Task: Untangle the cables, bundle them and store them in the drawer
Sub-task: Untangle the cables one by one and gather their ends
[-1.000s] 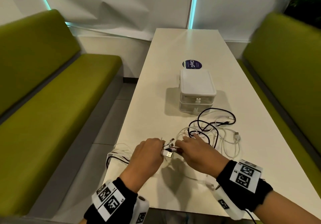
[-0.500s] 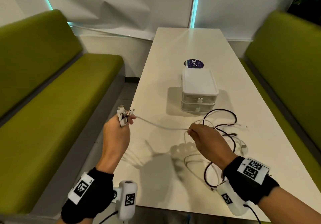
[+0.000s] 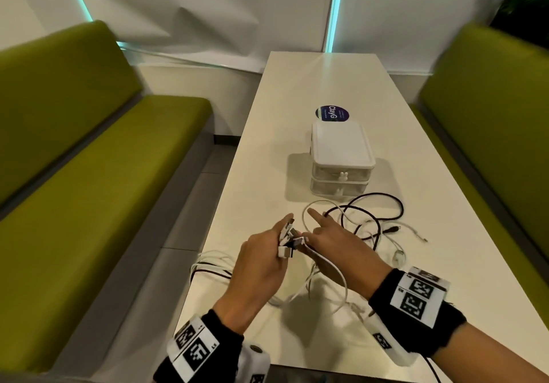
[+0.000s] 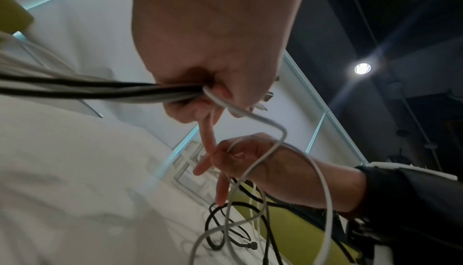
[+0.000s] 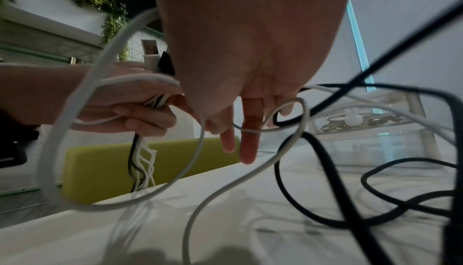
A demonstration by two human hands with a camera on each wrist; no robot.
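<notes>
- Left hand (image 3: 261, 260) is gripping a bunch of cable ends – fingers curled round several white + black strands, plugs (image 3: 288, 238) sticking out the top by the thumb. Rest of those strands is trailing off the near-left table (image 3: 297, 85) edge.
- Right hand (image 3: 335, 246) is sitting just beside the plugs, index finger pointing fwd, other fingers mostly straight in the wrist views. A white cable (image 3: 332, 266) is draping over it and a thin loop is crossing the fingers (image 5: 249, 146). Thumb side is hidden, so can't tell if it's actually pinching that cable near the plugs.
- Remaining tangle (image 3: 371, 222) – black + white loops – is lying on the table btwn the hands and the drawer unit (image 3: 341, 159). Both drawers are looking closed; sth coiled seems to be sitting inside one already (right wrist view, blurry).
- Step in hand, imo: feeding the next free end into the left-hand bunch, i.e. still untangling/collecting, bundling not started.
- Doing it well:
  - keeping plug ends aligned in the left grip so the bundle is starting even
  - running the right fingers along one cable at a time, away from the plugs, to push crossings out toward the free ends
  - not yanking – black loop is crossing white ones, a hard pull is prob tightening a knot
  - watching the strands hanging off the edge; they're liable to snag or drag
</notes>
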